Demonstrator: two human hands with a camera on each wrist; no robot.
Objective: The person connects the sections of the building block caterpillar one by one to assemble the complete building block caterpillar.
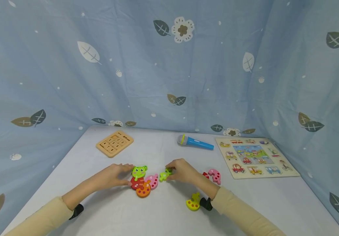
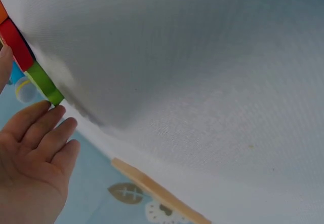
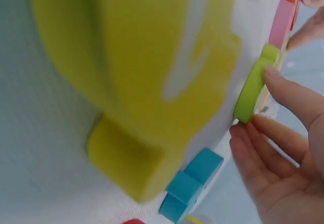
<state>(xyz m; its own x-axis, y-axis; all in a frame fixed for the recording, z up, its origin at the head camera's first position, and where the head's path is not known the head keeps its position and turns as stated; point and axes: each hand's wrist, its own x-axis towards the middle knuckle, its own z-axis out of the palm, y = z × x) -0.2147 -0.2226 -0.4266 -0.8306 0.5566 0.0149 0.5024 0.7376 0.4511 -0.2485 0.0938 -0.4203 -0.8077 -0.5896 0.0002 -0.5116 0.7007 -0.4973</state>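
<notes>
My left hand [image 1: 114, 177] touches the left side of several joined caterpillar puzzle pieces. Its fingertips are at the green smiling head piece [image 1: 139, 171] and its thumb is by the red piece numbered 2 [image 1: 135, 184]. An orange piece numbered 3 [image 1: 143, 190] and a pink piece numbered 4 [image 1: 152, 181] continue the row. Just right of the pink one, my right hand [image 1: 182, 171] pinches a light green puzzle piece [image 3: 251, 89] between thumb and fingers. A yellow spotted piece [image 1: 193, 202] lies below the right forearm, looming large in the right wrist view.
Beyond the right forearm lie a pink curved piece [image 1: 215, 176] and a partly hidden red piece [image 1: 206, 174]. A teal piece [image 3: 192, 183] shows in the right wrist view. Farther back are a wooden number board [image 1: 114, 144], a blue toy microphone [image 1: 197, 142] and a vehicle picture puzzle [image 1: 228, 164].
</notes>
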